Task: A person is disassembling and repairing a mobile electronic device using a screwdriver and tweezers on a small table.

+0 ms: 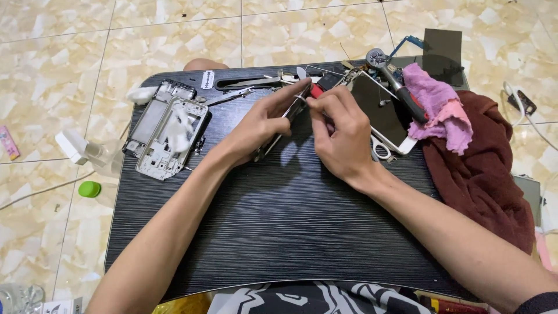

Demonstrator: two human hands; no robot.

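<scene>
A low surface (273, 232) sits on the floor (58, 70). Near its far edge, the left hand (264, 125) and right hand (340, 136) meet around a phone part (289, 119). To their left lie two phone frames (165, 131) (overlapping). To the right lies a screen panel (386, 113), then cloths (465, 151) at the edge.

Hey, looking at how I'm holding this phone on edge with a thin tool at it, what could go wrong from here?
1. The left hand grips the phone on edge above the black tray table; it might slip and drop.
2. The right hand works a thin tool at its edge, close to the left fingertips; a slip may nick them.
3. The white screen panel lies right beside that hand and might get knocked.
</scene>
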